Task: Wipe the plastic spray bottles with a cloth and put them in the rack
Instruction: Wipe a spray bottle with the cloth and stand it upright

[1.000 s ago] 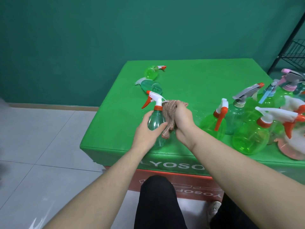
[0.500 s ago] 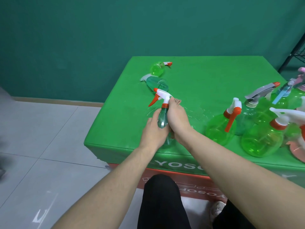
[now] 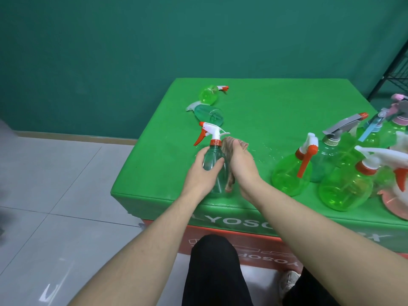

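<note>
My left hand (image 3: 199, 175) grips the teal bottle (image 3: 215, 166) upright at the table's (image 3: 276, 111) near edge; my right hand (image 3: 241, 166) clasps the cloth (image 3: 229, 149) against its side. More bottles (image 3: 344, 173) stand to the right; the rack (image 3: 393, 76) shows far right.

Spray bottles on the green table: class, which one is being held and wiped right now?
The teal bottle with the red-and-white trigger: left hand grips it, right hand presses the cloth against it.
</note>
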A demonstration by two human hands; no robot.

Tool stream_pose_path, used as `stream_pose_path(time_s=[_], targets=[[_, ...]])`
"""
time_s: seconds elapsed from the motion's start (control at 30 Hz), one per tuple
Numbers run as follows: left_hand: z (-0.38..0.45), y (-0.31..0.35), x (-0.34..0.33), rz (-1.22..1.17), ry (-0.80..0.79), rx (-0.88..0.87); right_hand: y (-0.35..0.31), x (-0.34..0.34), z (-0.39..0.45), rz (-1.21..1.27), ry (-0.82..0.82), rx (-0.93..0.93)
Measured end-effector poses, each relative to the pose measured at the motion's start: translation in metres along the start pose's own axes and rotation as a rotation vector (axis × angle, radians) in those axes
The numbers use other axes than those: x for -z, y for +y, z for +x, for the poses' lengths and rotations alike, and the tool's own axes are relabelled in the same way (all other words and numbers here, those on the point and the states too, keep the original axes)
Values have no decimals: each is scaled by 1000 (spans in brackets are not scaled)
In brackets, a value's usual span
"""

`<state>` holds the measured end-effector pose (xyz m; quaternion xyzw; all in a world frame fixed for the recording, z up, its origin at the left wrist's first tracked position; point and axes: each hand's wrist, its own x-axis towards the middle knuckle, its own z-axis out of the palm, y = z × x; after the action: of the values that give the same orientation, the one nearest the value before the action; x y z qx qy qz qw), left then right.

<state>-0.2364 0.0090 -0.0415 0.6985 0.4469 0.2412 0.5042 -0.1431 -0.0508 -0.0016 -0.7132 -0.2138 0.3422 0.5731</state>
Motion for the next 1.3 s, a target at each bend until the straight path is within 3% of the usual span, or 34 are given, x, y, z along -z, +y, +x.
stream_pose_path(time_s=[0.13, 0.27, 0.4, 0.53, 0.77, 0.9, 1.07, 1.3], targets=[[1, 2, -1, 33, -19, 9, -8, -16, 6, 114, -8, -66], [1, 0, 4, 57, -32, 18, -3, -24, 2, -201, -40, 69], [4, -3, 7, 10, -59, 33, 6, -13, -2, -330, -130, 259], [8, -1, 10, -59, -116, 38, 19, -2, -2, -432, -176, 315], [11, 1, 17, -144, -89, 162, 25, 14, -1, -218, -52, 49], [11, 3, 18, -488, -141, 297, 19, 19, 9, -96, 25, -27], [9, -2, 14, -640, -248, 315, 3, 18, 14, -65, 0, 59], [15, -17, 10, -682, -323, 304, -2, 4, 15, -220, -81, 245]])
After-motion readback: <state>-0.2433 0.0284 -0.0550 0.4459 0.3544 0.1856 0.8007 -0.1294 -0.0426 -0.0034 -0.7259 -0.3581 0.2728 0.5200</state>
